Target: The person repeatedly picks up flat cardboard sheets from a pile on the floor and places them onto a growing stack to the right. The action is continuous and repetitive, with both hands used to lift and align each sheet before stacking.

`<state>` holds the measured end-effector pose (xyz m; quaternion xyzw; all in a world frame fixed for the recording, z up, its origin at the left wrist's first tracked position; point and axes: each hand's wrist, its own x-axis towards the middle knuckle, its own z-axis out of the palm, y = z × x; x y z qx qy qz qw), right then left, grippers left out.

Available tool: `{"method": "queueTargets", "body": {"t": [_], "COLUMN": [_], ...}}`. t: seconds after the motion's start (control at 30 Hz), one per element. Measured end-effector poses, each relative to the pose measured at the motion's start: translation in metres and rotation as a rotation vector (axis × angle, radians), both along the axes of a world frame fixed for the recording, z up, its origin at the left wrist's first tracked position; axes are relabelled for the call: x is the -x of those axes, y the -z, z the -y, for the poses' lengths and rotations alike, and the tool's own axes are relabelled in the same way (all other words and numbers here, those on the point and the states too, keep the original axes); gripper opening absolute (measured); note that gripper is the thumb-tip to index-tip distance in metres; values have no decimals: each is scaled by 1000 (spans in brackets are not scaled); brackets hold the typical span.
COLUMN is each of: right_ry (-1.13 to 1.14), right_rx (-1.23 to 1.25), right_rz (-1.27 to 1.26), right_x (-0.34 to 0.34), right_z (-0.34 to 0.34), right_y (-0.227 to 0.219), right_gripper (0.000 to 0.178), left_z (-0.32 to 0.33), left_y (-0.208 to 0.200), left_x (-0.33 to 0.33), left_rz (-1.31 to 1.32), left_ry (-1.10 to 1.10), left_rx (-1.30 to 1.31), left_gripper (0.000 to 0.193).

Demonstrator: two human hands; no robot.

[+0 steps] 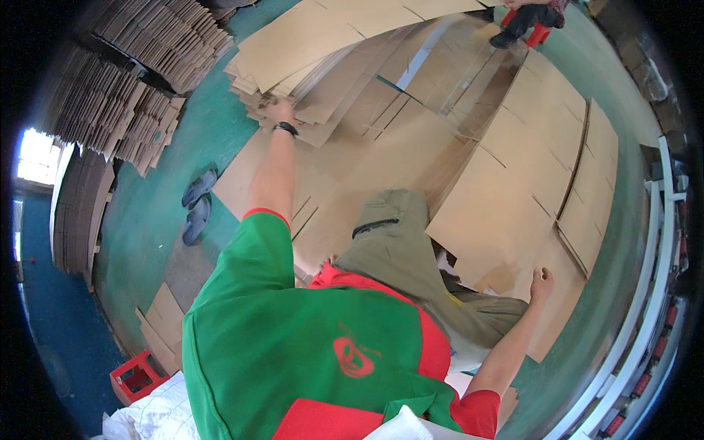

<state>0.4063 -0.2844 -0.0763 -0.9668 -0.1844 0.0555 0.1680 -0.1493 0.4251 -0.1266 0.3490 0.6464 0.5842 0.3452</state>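
Note:
My left hand (280,111), with a dark band at its wrist, reaches forward and is closed on the near corner of a stack of flat cardboard sheets (315,37). Part of its fingers is hidden by distance and by the sheets. At the lower right, my right hand (541,284) hovers above or beside a second pile of cardboard sheets (528,154), its fingers curled with nothing visible in them. More cardboard (345,176) with cut slots lies flat between the two piles, in front of my legs.
Tall stacks of cardboard (125,81) stand at the far left. A pair of dark slippers (198,205) lies on the green floor. A red crate (137,378) is at lower left, metal rails (653,242) run along the right, and another person (524,22) sits at the top right.

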Motion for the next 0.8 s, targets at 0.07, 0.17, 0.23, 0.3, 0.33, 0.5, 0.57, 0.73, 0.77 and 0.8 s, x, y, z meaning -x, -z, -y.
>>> {"method": "queueTargets", "body": {"t": [0.07, 0.17, 0.23, 0.3, 0.33, 0.5, 0.57, 0.73, 0.77, 0.8], "right_ry": [35, 56, 34, 13, -13, -5, -34, -117, -126, -123], "right_rx": [-40, -9, -28, -42, -47, -69, -66, -43, -71, -80], "right_rz": [7, 45, 60, 89, 111, 73, 68, 61, 74, 66], "right_x": [2, 7, 10, 15, 16, 23, 28, 32, 33, 34], "right_z": [-2, -5, -7, -7, -8, -15, -17, -24, -24, -26], "right_y": [-4, -7, -8, -9, -9, -14, -15, -15, -15, -14], "right_gripper": [44, 43, 42, 42, 42, 41, 41, 40, 40, 41], "left_z": [-29, -59, -69, -73, -76, -66, -50, 23, 40, 53], "left_y": [4, -5, -11, -15, -14, -18, -24, -37, -36, -37], "left_x": [29, 61, 68, 72, 65, 43, 29, -35, -52, -65], "left_rz": [12, -43, 117, 439, 540, 345, -192, 452, 496, 559], "left_ry": [28, 169, 325, 332, 241, 235, 229, 411, 434, 488], "left_rx": [117, 256, 282, 334, 380, 273, 226, 138, 296, 434], "left_gripper": [38, 34, 31, 30, 29, 38, 41, 44, 42, 41]}}
